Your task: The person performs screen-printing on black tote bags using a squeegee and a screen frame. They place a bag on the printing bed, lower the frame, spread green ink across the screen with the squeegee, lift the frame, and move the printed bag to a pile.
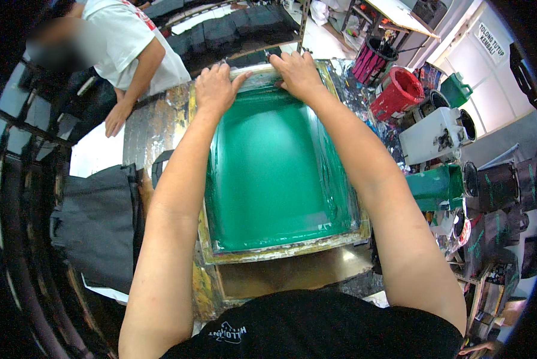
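A screen printing frame [283, 249], its border yellowed and smeared, lies in front of me with green ink [268, 173] spread across its mesh. At its far end, a pale ink-stained squeegee [258, 78] spans the frame crosswise. My left hand [216, 88] grips its left part, thumb pointing inward. The right part is in my right hand [298, 75], whose fingers curl over the far side. Both arms are stretched forward. The squeegee's lower edge is hard to make out against the green ink.
Black fabric pieces [98, 224] lie at the left, near a person in a white shirt [134, 45]. Along the right stand a red ink bucket [398, 93], a pink-streaked black bucket [373, 60], a white container [433, 136] and a green container [436, 186].
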The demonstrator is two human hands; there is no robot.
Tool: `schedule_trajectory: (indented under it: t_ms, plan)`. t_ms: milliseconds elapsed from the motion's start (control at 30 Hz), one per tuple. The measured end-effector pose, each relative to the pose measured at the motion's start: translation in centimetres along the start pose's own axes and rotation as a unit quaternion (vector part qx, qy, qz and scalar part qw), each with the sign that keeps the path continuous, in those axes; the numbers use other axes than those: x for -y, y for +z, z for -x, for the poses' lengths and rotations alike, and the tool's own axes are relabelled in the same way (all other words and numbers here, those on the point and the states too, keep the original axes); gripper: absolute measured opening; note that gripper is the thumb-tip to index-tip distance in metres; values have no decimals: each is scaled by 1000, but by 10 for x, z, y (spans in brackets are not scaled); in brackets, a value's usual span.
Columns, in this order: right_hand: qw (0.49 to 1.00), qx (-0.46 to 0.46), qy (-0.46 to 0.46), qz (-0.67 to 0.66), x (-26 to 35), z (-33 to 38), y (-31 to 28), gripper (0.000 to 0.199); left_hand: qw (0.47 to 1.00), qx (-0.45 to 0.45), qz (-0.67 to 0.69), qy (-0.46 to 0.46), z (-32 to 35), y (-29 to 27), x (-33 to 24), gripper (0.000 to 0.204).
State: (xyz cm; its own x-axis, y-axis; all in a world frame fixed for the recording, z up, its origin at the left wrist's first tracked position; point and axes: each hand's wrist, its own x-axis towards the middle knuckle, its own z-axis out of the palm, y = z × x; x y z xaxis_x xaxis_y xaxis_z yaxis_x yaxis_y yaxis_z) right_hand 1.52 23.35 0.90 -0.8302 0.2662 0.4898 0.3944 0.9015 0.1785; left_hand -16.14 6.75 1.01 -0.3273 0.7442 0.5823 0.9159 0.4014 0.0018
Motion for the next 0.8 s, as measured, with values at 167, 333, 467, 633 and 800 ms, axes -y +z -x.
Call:
schedule_trajectory:
  t_ms: [167, 333, 467, 633, 800]
  plan:
    - [1000, -4, -17, 8, 20, 41, -28, 51, 999, -40, -19, 30, 46, -24, -14, 63]
    - [1000, 13, -13, -7, 57, 102, -72, 54, 998, -49, -17, 47, 107, -70, -34, 59]
    - [1000, 6, -23, -15, 84, 152, -115, 21, 999, -33, 8, 38, 161, -111, -56, 59]
    - [998, 47, -23, -21, 110, 209, -166, 21, 999, -14, 30, 31, 218, -159, -88, 58]
    - [994, 108, -3, -30, 135, 258, -206, 50, 998, 13, 61, 23, 266, -194, -110, 58]
